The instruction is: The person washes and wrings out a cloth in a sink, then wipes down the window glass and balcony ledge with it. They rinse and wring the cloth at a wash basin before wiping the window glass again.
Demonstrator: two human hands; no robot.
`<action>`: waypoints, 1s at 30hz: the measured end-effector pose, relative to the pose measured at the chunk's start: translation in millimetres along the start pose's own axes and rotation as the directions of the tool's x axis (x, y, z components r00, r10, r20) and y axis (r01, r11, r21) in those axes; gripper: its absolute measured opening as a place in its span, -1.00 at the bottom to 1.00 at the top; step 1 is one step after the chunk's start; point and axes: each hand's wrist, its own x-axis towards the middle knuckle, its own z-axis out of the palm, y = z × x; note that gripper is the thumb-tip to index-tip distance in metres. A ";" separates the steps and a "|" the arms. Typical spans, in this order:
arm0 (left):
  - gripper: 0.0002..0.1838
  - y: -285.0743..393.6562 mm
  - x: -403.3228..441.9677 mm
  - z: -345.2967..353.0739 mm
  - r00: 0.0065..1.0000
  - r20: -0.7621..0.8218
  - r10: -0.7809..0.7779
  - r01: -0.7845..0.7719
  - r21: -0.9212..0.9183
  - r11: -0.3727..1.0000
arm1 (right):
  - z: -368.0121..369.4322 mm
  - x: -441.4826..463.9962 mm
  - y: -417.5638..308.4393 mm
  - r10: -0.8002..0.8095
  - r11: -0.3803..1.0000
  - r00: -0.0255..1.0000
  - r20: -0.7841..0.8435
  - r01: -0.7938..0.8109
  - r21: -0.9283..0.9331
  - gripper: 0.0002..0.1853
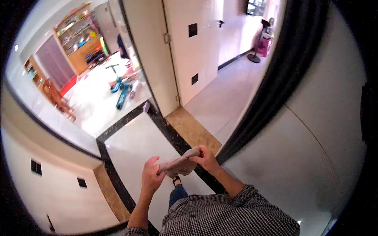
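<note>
A pale pinkish-grey cloth (179,165) is stretched between my two hands, in front of my body and above the floor. My left hand (152,173) grips its left end, fingers closed round the fabric. At the other end, slightly higher in the view, my right hand (204,159) pinches the cloth between thumb and fingers. The fabric sags a little in the middle and hangs down in folds. Below it, one of my feet (177,181) in a dark shoe shows, and the other foot is hidden.
I stand in a hallway with a black-bordered white floor (138,135). An open white door (197,51) leads to a room with a standing fan (254,58). A dark curtain (271,82) hangs at right. Ahead left, a teal scooter (122,96) and a wooden chair (57,98) stand before shelves.
</note>
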 end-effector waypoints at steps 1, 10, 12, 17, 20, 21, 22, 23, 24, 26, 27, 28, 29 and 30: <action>-0.75 -8.2 22.1 -7.0 0.995 0.077 0.070 -0.064 -0.074 0.995 | -1.6 19.9 -8.4 -0.008 0.998 0.999 -0.032 0.006 -0.067 -0.75; -0.45 -104.5 265.5 44.1 0.855 0.515 0.056 0.517 -0.856 -0.021 | -14.5 200.5 -140.9 -0.327 0.945 0.801 -0.502 0.281 -0.167 -0.66; -0.39 -87.5 287.2 89.8 0.833 0.542 0.112 0.331 -0.651 0.683 | -41.7 235.4 -136.0 -0.309 0.931 0.779 -0.546 0.131 -0.339 -0.65; -0.37 -84.7 363.7 178.7 0.690 0.582 0.430 -0.353 -0.248 0.902 | -125.7 324.6 -63.7 -0.328 0.843 0.687 -0.649 -0.098 -0.529 -0.68; -0.38 -87.5 424.5 215.2 0.580 0.639 0.505 -0.470 -0.243 0.848 | -182.9 355.8 -58.5 -0.267 0.790 0.705 -0.657 -0.230 -0.568 -0.70; -0.39 -85.6 444.4 227.8 0.541 0.659 0.523 -0.497 -0.252 0.831 | -199.5 364.1 -60.6 -0.271 0.772 0.700 -0.661 -0.253 -0.584 -0.71; -0.39 -82.3 463.1 239.6 0.502 0.674 0.542 -0.526 -0.260 0.810 | -221.1 368.7 -69.8 -0.276 0.746 0.692 -0.667 -0.283 -0.603 -0.73; -0.39 -80.6 480.5 251.9 0.466 0.687 0.557 -0.547 -0.271 0.792 | -240.5 369.8 -79.0 -0.281 0.715 0.679 -0.678 -0.324 -0.620 -0.74; -0.39 -72.7 499.1 264.3 0.432 0.670 0.604 -0.594 -0.292 0.749 | -255.7 370.7 -87.6 -0.359 0.704 0.608 -0.708 -0.322 -0.633 -0.74; -0.39 -50.7 535.7 288.7 0.379 0.626 0.681 -0.649 -0.344 0.678 | -284.8 360.1 -97.7 -0.417 0.710 0.484 -0.769 -0.355 -0.608 -0.71; -0.39 -39.3 553.3 302.4 0.358 0.602 0.714 -0.673 -0.364 0.644 | -298.7 350.6 -101.5 -0.444 0.708 0.410 -0.797 -0.385 -0.592 -0.68; -0.39 -25.7 573.9 318.1 0.337 0.573 0.747 -0.690 -0.390 0.610 | -315.3 342.9 -106.7 -0.420 0.722 0.316 -0.851 -0.451 -0.524 -0.64; -0.39 -11.5 590.6 334.1 0.315 0.545 0.777 -0.707 -0.412 0.575 | -330.9 333.1 -112.6 -0.400 0.734 0.215 -0.891 -0.508 -0.452 -0.60; -0.40 2.8 605.2 349.3 0.288 0.518 0.805 -0.717 -0.441 0.540 | -343.6 317.7 -115.1 -0.380 0.746 0.106 -0.919 -0.553 -0.372 -0.54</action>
